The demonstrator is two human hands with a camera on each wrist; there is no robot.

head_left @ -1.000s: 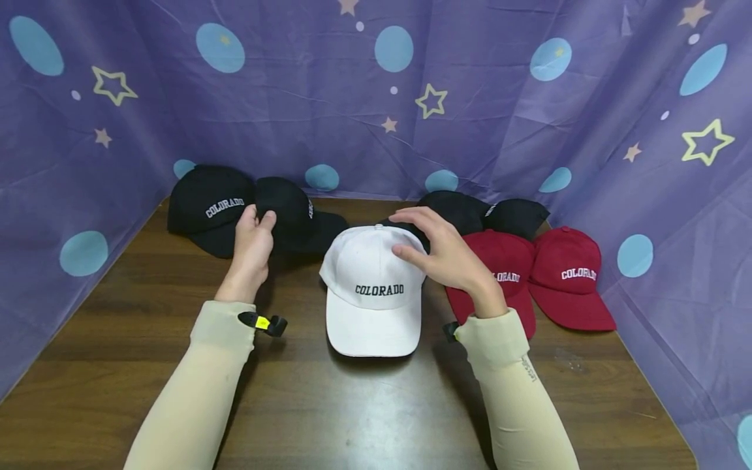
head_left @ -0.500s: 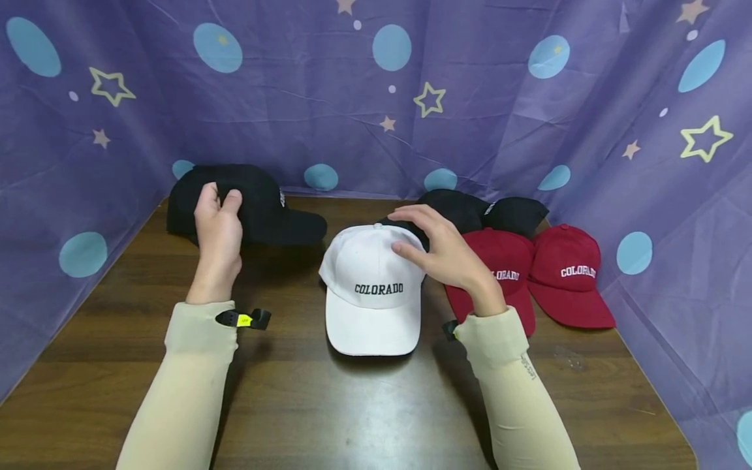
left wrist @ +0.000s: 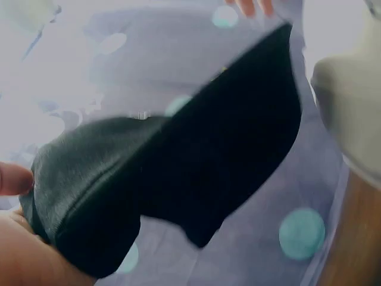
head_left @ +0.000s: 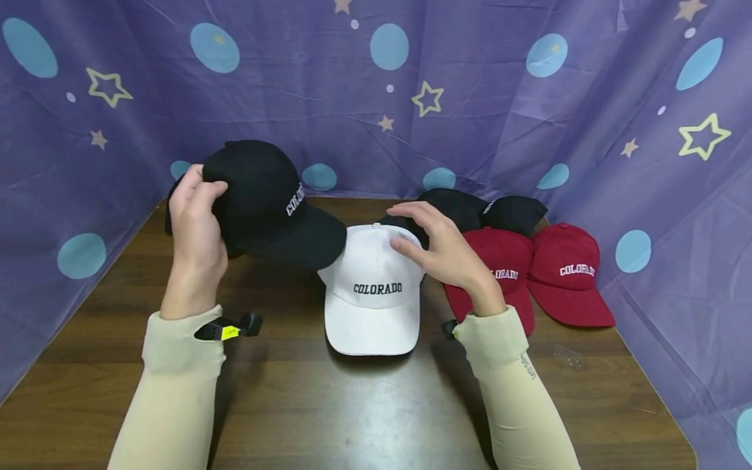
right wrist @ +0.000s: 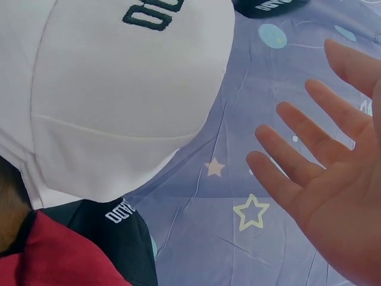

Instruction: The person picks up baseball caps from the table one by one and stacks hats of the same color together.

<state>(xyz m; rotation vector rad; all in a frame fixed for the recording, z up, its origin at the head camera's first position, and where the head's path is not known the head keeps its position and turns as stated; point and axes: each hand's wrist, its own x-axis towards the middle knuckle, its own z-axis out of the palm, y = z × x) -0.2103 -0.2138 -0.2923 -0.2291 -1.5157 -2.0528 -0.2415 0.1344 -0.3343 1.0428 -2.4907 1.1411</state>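
My left hand (head_left: 196, 248) pinches a black baseball cap (head_left: 252, 196) by its back left edge, thumb on the outside. The cap hangs above the table with its brim to the right; the left wrist view shows the brim (left wrist: 238, 113) tilted up. In the head view that brim overlaps the left edge of a white COLORADO cap (head_left: 371, 287); whether they touch I cannot tell. My right hand (head_left: 452, 254) hovers by the white cap's crown with fingers spread and lightly bent, holding nothing. In the right wrist view a gap separates hand (right wrist: 333, 173) and white cap (right wrist: 131, 83).
Two red caps (head_left: 566, 261) sit right of the white one, one partly behind my right wrist. Behind them are two black caps (head_left: 449, 205). Another black cap at the left is mostly hidden behind my left hand. A purple curtain (head_left: 329, 78) encloses the wooden table (head_left: 282, 405).
My left hand has moved left with the black cap, then lifted it and turned its front lettering more toward me. The right hand and the white cap have stayed in place.
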